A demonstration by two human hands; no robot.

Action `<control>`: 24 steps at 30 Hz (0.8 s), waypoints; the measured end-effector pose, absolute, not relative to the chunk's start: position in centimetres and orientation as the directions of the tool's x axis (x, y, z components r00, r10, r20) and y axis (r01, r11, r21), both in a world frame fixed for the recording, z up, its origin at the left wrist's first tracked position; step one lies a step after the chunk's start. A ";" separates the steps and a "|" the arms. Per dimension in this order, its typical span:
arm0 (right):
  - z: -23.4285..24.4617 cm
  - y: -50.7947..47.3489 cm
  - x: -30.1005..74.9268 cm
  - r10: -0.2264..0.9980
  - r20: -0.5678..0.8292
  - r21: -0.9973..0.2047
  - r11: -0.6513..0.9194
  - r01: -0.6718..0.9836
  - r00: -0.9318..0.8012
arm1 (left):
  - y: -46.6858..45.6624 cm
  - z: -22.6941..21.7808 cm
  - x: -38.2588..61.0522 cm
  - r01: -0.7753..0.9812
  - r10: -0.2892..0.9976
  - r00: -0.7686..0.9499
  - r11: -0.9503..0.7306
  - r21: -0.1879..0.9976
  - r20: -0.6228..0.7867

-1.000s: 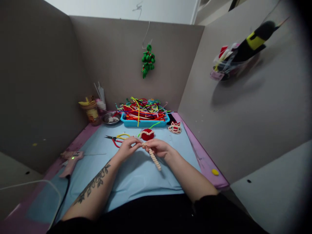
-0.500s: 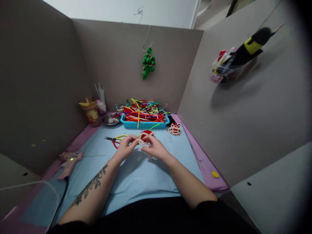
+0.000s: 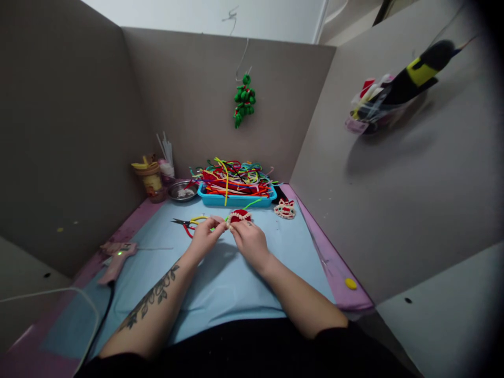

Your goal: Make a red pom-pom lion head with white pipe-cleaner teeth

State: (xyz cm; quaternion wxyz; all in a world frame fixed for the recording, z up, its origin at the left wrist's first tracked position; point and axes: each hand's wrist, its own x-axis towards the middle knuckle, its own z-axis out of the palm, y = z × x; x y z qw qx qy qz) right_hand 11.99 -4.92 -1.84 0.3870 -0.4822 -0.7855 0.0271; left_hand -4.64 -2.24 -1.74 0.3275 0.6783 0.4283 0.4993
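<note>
Both hands meet over the blue-covered table around a small red and cream pipe-cleaner piece (image 3: 240,215). My left hand (image 3: 208,233) is closed in a pinch at its left edge. Fingers of my right hand (image 3: 251,241) pinch its cream edge from the lower right and hide part of it. A bright green pipe cleaner (image 3: 252,203) sticks out behind the piece. Just left of my left hand lie pliers (image 3: 189,224) with red and yellow handles. A finished-looking red and cream face ornament (image 3: 285,209) rests to the right.
A blue tray (image 3: 236,200) heaped with colourful pipe cleaners stands at the back, beside a metal bowl (image 3: 183,191). A pink glue gun (image 3: 118,260) with a lit green light lies left. A green ornament (image 3: 244,102) hangs on the back panel. A yellow disc (image 3: 350,284) lies right.
My right hand has turned over the piece, its fingers now pinching closer to my left fingertips and its back more in view. The whole view has shifted slightly.
</note>
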 end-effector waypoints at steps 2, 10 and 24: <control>-2.1 -4.6 12.4 0.798 0.562 -0.507 0.541 0.671 -0.218 | -2.1 -1.8 -4.7 0.254 0.910 0.154 -0.412 0.875 0.384; -1.8 -3.3 13.1 0.871 0.478 -0.812 0.488 0.321 -0.115 | -2.0 -1.8 -4.9 0.119 0.936 0.198 -0.319 0.940 0.292; -1.9 -4.1 12.2 0.827 0.543 -0.678 0.534 0.506 -0.145 | -2.6 -1.2 -3.9 0.019 0.946 0.189 -0.270 0.963 0.262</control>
